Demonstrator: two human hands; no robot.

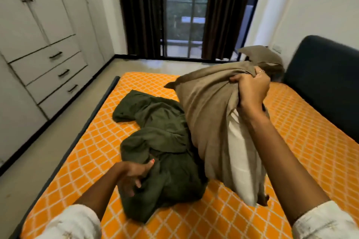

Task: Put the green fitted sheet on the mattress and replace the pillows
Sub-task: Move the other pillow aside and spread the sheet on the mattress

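Green fitted sheet [161, 147] lies bunched mid-frame on the mattress [291, 132], touching the relaxed left hand [134, 175]; right hand [250, 91] grips a pillow [211, 118] beside it.

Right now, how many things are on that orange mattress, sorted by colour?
Green: 1, the crumpled green fitted sheet, lying loose, with the left hand at its near edge.
Tan: 1, the pillow in a tan case, its white inner showing, gripped at the top by the right hand and partly lifted.
Total: 2, on the bare mattress.
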